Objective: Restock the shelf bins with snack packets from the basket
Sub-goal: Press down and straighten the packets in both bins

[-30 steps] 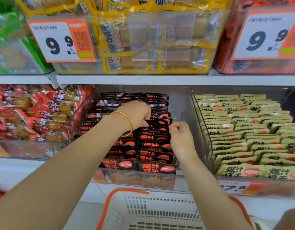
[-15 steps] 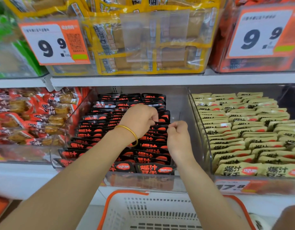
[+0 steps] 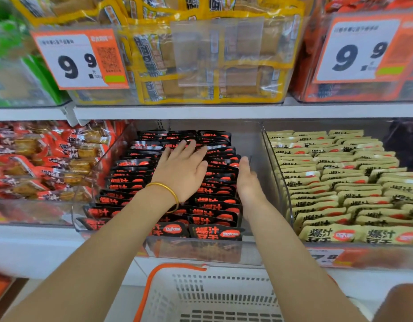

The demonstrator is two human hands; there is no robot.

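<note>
Flatly, the left hand (image 3: 182,173) lies palm-down on the black snack packets (image 3: 214,232). Its fingers are straight and spread and grip nothing, and a gold bangle (image 3: 171,194) circles the wrist. Just beside it the right hand (image 3: 248,182) stands edge-on with its fingers straight and together. It is set against the right flank of the packet rows, between them and the clear side wall. It holds nothing either, though its fingertips are blurred.

The packets are glossy black with orange-red lettering and an orange oval badge. They stand in close, overlapping rows that fill the middle bin (image 3: 193,252) from its front wall to the back. That bin is clear plastic and sits under the upper shelf (image 3: 224,111).

Just beside it on the right, another clear bin (image 3: 374,254) holds pale olive packets (image 3: 340,182) of the same cut, also ranked in rows. A partly hidden price label is on its front. On the left, a third bin (image 3: 33,210) holds red-orange packets (image 3: 50,159) with brown pieces showing through clear windows, lying more loosely.

Above the shelf board, a clear tub is packed with yellow-edged packets (image 3: 200,66). It is flanked by two orange-and-white price tags reading 9.9, one at the left (image 3: 80,59) and one at the right (image 3: 358,49). Green packets (image 3: 5,54) show at the far left.

Below the bins, between the forearms, stands the white basket (image 3: 177,267) with its slotted walls and orange rim.
</note>
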